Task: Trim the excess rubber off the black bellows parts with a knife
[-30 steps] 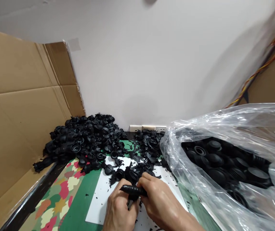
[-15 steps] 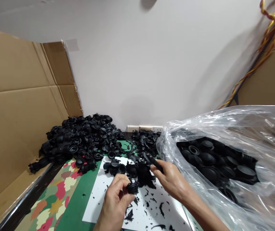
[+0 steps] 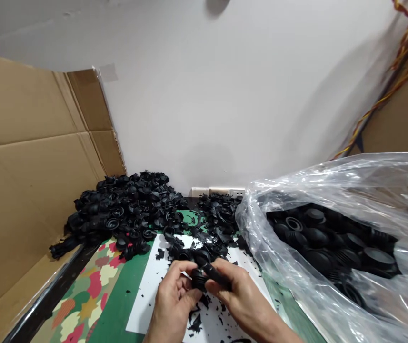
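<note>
My left hand (image 3: 175, 297) is closed, pinching a ribbed black rubber part (image 3: 199, 280) between thumb and fingers. Opposite it, my right hand (image 3: 237, 293) is wrapped around a slim black-handled tool (image 3: 218, 276); its tip meets the rubber part or lies just beside it, and its kind cannot be made out. Both hands are over a white sheet (image 3: 141, 305) strewn with black rubber scraps (image 3: 195, 324). Just beyond the fingers lie several more black rubber parts (image 3: 184, 252).
A large heap of black rubber parts (image 3: 128, 205) leans towards a cardboard panel (image 3: 39, 166) at left. Black trimmings (image 3: 221, 209) are piled below a wall socket strip (image 3: 200, 192). At right, a clear plastic bag (image 3: 257, 228) holds black ribbed parts (image 3: 318, 238).
My right hand has come back from the scraps beyond, bringing the tool to the rubber part in my left hand. Loose scraps on the sheet have been shifted away. The view has moved slightly.
</note>
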Motion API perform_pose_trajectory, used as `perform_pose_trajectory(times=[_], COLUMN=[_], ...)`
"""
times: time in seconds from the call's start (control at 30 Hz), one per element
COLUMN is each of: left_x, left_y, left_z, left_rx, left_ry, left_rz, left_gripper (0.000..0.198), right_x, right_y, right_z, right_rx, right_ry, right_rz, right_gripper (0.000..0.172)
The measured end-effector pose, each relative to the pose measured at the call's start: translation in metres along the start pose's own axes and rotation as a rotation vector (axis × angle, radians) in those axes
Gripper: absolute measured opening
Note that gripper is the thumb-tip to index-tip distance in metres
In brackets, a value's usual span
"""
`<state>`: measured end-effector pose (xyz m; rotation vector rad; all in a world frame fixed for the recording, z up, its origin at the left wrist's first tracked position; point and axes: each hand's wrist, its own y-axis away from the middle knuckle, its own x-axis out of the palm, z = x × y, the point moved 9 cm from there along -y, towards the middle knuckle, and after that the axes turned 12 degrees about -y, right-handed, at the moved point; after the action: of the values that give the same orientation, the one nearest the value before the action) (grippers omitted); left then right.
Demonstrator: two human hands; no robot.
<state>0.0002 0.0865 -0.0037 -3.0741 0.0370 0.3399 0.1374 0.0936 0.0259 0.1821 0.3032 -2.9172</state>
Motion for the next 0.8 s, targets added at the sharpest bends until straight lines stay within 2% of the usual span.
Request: perform_pose_trajectory(times=[0.07,0.1,0.23,0.3,0.43,0.53,0.67,0.8], left_x=[-0.006,-0.006,0.014,0.016,0.005,-0.002,-0.002,-0.003], left_y=[-0.001,-0.002,-0.002,-0.001,0.0,0.003,0.004,0.003], left_z=[0.013,0.017,0.012,0.008,0.012,0.014,0.014,0.016], left_rx=[-0.095,-0.119,-0.109,-0.1,-0.13,-0.146,-0.162,-0.178], left_ry=[0.075,0.101,0.224,0.261,0.228,0.21,0.224,0.257], left_rz=[-0.072,-0.068,0.147,0.167,0.029,-0.079,-0.113,-0.1], left_gripper=[0.033,0.036,0.041,0.041,0.04,0.041,0.042,0.044], right_x=[0.001,0.001,-0.001,0.002,0.003,-0.008,-0.011,-0.007], right_y=[0.001,0.002,0.007,0.009,0.005,0.002,0.002,0.001], right_z=[0.0,0.002,0.01,0.01,0.002,-0.008,-0.019,-0.018], right_rx=[-0.055,-0.108,-0.35,-0.396,-0.261,-0.071,0.122,0.115], right_ry=[-0.025,-0.037,-0.008,0.015,-0.014,-0.086,-0.198,-0.317], right_rz=[-0.035,-0.056,-0.08,-0.042,0.009,-0.063,-0.125,-0.12], right_gripper=[0.012,0.013,0.017,0.019,0.017,0.014,0.023,0.028])
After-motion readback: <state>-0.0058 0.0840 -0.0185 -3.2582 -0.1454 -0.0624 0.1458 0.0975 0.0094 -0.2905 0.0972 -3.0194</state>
